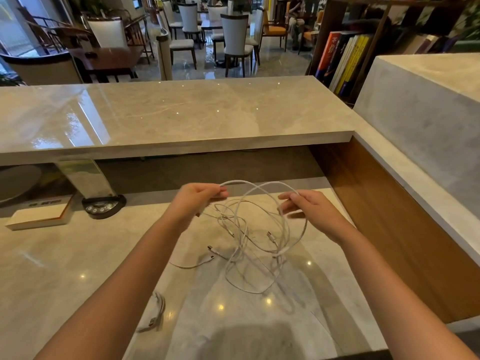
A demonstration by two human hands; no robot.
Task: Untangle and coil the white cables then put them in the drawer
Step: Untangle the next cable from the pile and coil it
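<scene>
No legible writing. Thin white cables (249, 229), tangled loops, lifted over glossy marble desk (78, 255). Left hand (197, 201) pinching 1 strand; right hand (309, 209) loosely hooking another. Coiled cable (155, 313) near desk's front.

We identify a reception or service desk in a restaurant or lounge; the two-tier marble surface (181, 110) faces rows of dining chairs (235, 35) and tables (109, 58); a bookshelf (345, 61) stands at right; polished floor beyond.
</scene>
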